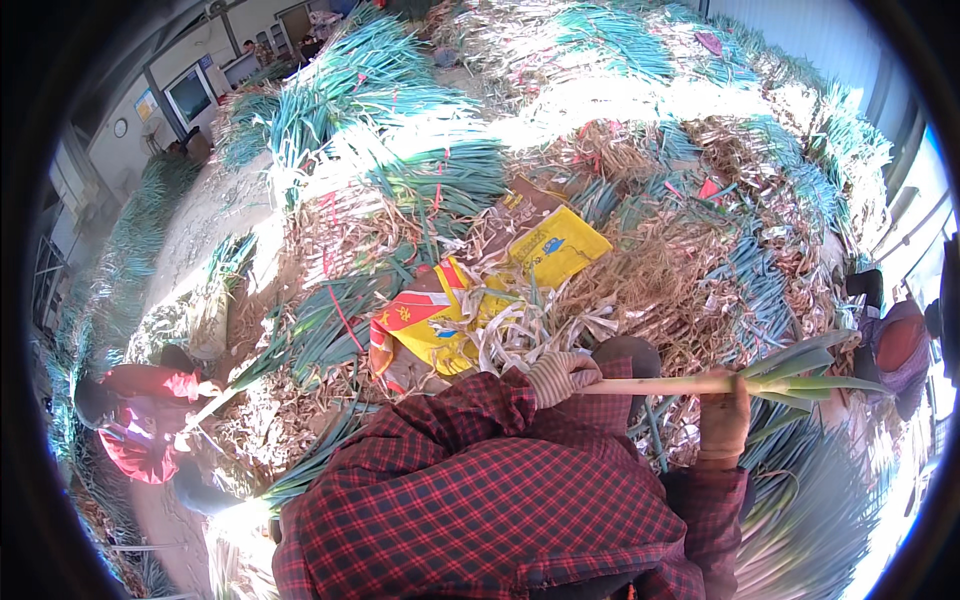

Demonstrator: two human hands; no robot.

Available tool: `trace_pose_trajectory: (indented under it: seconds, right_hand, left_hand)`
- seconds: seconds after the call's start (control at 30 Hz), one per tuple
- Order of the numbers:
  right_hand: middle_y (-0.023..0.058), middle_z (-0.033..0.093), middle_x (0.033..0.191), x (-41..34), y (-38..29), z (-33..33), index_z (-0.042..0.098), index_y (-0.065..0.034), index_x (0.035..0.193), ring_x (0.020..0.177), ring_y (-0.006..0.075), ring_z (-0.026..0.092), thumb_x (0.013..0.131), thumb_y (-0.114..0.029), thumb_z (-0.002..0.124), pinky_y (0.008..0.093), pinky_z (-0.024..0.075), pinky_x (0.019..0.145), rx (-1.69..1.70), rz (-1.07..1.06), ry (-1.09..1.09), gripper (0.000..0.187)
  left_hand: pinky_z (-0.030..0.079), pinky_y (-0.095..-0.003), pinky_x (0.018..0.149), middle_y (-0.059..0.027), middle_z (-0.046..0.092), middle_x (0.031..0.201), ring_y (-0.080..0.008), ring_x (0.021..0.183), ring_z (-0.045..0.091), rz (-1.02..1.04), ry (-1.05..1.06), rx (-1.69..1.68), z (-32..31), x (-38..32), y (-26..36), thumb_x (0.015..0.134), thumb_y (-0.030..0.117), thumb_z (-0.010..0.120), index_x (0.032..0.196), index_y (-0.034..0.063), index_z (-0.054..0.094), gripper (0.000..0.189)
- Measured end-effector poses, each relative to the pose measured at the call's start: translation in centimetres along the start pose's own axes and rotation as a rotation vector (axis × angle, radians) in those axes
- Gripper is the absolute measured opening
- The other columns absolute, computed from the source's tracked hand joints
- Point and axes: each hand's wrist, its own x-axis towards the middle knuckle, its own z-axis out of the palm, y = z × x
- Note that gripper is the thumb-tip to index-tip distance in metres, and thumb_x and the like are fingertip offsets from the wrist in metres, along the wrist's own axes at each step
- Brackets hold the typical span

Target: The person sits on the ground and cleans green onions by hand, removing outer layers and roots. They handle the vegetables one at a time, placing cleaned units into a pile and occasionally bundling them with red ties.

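A long green onion (pixel 645 386) lies level across my lap, its pale stalk toward the left and its green leaves fanned out to the right. My left hand (pixel 564 376), in a striped knit glove or cuff, closes around the root end, which it hides. Near the base of the leaves, my right hand (pixel 724 416) grips the stalk. Loose pale peelings (pixel 510 330) lie just beyond my knees, partly over a yellow printed sack (pixel 559 247). More green onions (pixel 806 510) are heaped by my right arm.
At the left, a person in red (pixel 142 420) handles another long onion. Tied bundles of green onions (pixel 405 165) are stacked ahead. Dry roots and husks (pixel 637 277) cover the ground before me. Another person's dark cap or clothing (pixel 900 337) shows at the right edge.
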Motion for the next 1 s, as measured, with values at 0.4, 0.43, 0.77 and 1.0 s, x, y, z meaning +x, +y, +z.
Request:
trace_pose_trajectory:
  seconds: [0.4,0.43,0.77,1.0]
  right_hand:
    - [0.0105,0.067,0.109,-3.5,5.4,6.7,0.063,0.0025,0.113,0.096,0.0187,0.064,0.097,-0.021,0.066,0.0307,0.0545,0.077,-0.791,-0.076,-0.107,0.029]
    - [0.0108,0.066,0.110,-3.4,5.1,6.7,0.062,0.0025,0.113,0.098,0.0194,0.064,0.100,-0.021,0.063,0.0313,0.0551,0.079,-0.877,-0.143,-0.121,0.027]
    - [0.0158,0.067,0.117,-4.1,4.4,8.7,0.063,0.0057,0.115,0.110,0.0257,0.063,0.105,-0.051,0.044,0.0391,0.0479,0.101,-0.572,-0.019,-0.221,0.060]
    - [0.0228,0.060,0.129,-1.8,1.2,6.1,0.045,0.0036,0.140,0.122,0.0372,0.057,0.103,-0.059,0.043,0.0500,0.0416,0.109,-0.233,0.040,-0.048,0.073]
  left_hand:
    - [0.052,-0.0334,0.085,-0.0096,0.071,0.092,-0.0184,0.089,0.068,0.205,-0.024,-0.104,4.4,1.3,5.4,0.099,0.039,0.064,0.113,0.0042,0.068,0.037]
    - [0.051,-0.0312,0.087,-0.0080,0.070,0.090,-0.0164,0.089,0.067,0.204,-0.023,-0.133,4.5,1.4,5.7,0.100,0.038,0.063,0.110,0.0039,0.069,0.036]
    - [0.054,-0.0383,0.075,-0.0090,0.066,0.091,-0.0263,0.086,0.067,0.356,0.043,0.312,3.6,2.2,1.6,0.100,0.029,0.057,0.107,0.0094,0.067,0.023]
    - [0.054,-0.0376,0.092,-0.0150,0.067,0.121,-0.0276,0.105,0.067,-0.199,-0.005,0.510,-4.6,3.0,-2.7,0.093,0.026,0.064,0.127,0.0049,0.062,0.040]
